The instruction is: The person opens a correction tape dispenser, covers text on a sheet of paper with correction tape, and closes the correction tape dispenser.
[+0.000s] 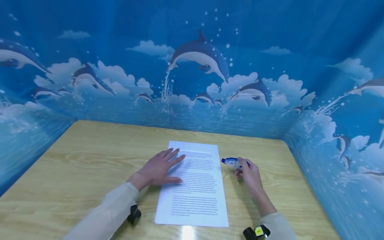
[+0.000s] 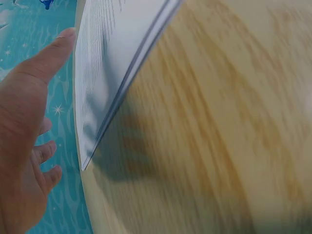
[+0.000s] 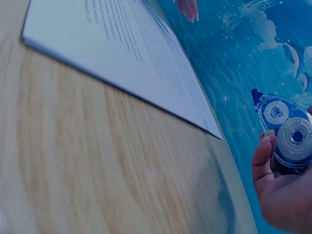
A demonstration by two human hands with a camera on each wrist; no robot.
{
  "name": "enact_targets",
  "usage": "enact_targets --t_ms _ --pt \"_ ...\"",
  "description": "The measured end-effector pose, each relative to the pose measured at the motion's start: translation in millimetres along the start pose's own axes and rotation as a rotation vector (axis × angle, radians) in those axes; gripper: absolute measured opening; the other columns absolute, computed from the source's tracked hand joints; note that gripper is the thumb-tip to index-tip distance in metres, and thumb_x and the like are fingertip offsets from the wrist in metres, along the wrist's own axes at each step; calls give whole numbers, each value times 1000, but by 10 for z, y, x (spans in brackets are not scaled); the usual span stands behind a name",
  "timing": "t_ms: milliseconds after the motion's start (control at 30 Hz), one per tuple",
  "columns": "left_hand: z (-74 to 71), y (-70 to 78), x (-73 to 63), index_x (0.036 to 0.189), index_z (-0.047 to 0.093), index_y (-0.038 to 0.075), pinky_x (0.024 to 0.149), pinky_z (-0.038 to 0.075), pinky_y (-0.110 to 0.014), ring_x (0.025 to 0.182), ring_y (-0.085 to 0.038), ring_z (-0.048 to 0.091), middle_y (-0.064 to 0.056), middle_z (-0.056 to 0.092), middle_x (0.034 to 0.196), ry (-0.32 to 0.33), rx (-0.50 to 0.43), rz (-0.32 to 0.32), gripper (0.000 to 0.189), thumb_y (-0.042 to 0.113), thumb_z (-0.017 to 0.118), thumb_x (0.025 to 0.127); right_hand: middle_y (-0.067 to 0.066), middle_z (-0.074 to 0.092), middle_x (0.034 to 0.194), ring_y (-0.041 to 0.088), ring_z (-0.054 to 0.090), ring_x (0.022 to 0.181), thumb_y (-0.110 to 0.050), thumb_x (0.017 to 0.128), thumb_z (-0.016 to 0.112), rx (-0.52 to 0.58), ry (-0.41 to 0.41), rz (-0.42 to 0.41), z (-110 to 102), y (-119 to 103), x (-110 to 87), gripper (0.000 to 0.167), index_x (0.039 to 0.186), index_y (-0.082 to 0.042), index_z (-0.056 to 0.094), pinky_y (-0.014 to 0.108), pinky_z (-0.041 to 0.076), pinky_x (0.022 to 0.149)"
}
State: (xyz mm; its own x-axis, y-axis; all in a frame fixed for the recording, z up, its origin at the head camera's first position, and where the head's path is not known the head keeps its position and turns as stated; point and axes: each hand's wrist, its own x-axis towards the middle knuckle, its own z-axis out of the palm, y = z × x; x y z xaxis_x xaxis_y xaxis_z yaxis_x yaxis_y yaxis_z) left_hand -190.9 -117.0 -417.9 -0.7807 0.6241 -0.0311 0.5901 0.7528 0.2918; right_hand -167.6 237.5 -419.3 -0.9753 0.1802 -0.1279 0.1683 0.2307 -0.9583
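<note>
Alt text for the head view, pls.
A person's right hand holds a correction tape just right of printed paper on a wooden table; the left hand, fingers spread, is over the paper's left side. A blue dolphin backdrop surrounds the table's back and sides.

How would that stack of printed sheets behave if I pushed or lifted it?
The stack of printed sheets would probably slide, lying flat on the smooth-looking table. Lifted by one edge, it may sag, being thin. Its edge shows separate layers, so sheets might shift apart.
</note>
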Motion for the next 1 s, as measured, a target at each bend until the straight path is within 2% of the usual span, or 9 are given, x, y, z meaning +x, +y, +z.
enact_targets --t_ms 200,533,833,1000 --pt "-39 -63 -47 170 40 11 126 27 -66 160 -47 28 -22 31 175 29 10 -2 89 60 70 102 9 64 82 17 59 71 -33 117 49 -6 -36 -16 205 -51 -20 39 108 1 65 25 53 62" --pt "-72 -67 -89 170 40 11 126 27 -66 159 -47 29 -22 31 175 31 22 -12 89 61 70 102 4 60 69 16 53 62 -36 115 56 -27 -45 -22 484 -184 -85 40 88 -6 60 25 48 56" --pt "-155 31 -41 168 44 12 127 26 -65 160 -45 29 -20 32 175 49 1 15 86 61 70 102 4 55 67 13 47 58 -34 114 57 -13 -90 -59 583 -317 -121 35 94 -6 57 21 35 51" --pt "-198 120 1 166 48 9 126 30 -65 158 -44 33 -21 36 173 75 -32 31 82 57 70 103 3 52 68 13 46 59 -35 114 57 -13 -98 -62 625 -358 -143 34 99 -5 52 21 34 52"
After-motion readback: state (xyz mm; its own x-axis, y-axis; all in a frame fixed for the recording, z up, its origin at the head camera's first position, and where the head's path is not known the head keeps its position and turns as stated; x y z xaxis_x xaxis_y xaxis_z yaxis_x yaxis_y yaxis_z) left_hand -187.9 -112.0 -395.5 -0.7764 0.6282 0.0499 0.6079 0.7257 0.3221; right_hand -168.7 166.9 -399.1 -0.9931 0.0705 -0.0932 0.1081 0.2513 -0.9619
